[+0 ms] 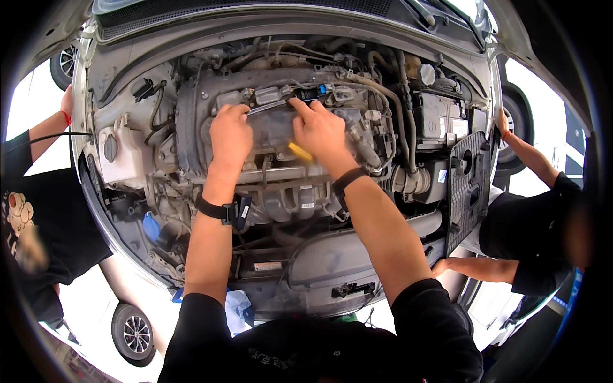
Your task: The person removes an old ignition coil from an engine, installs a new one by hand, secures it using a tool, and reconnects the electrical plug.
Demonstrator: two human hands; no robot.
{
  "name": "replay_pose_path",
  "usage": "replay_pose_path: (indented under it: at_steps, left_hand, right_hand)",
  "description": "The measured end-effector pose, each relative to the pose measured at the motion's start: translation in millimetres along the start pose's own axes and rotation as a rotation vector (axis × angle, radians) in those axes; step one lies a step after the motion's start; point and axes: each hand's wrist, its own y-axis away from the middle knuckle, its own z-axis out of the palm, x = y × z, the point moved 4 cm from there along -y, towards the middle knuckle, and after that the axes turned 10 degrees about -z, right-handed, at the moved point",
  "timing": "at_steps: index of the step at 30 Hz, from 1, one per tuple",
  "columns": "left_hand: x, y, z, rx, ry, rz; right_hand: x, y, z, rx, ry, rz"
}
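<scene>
- While your left hand (231, 137) sits over the engine (274, 137), its fingers are drawn in narrow around the left end of a silver rod (268, 107).
- Rod location: across the far part of the engine, slanting slightly away from you toward the right, between your two hands.
- Your right hand (320, 131) is just right of the left, index finger reaching to the rod's right part; the other fingers are curled under, and you cannot tell from this view whether they hold anything.
- Just beyond your right fingertips: a dark piece with a blue end (322, 89).
- Below your right palm: a yellow object (300, 152), blurred; contact with the hand cannot be told.
- Right side of the bay: a battery (440, 121), with a black grid-patterned panel (469, 191) standing nearer you.
- Left side: a pale reservoir (122, 153) with a dark cap; nearer you, a blue cap (151, 226).
- One person in black (51, 236) stands at left, another (527, 230) at right, hands by the car's edge.
</scene>
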Motion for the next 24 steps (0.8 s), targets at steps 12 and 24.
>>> replay_pose_path:
  at_steps: [12, 24]
  left_hand:
    - [37, 79, 20, 0.017, -0.041, 0.027]
    - [1, -12, 2, 0.026, 0.0, 0.086]
  right_hand:
    - [4, 2, 6, -0.026, 0.016, 0.004]
    - [5, 5, 6, -0.016, 0.02, -0.001]
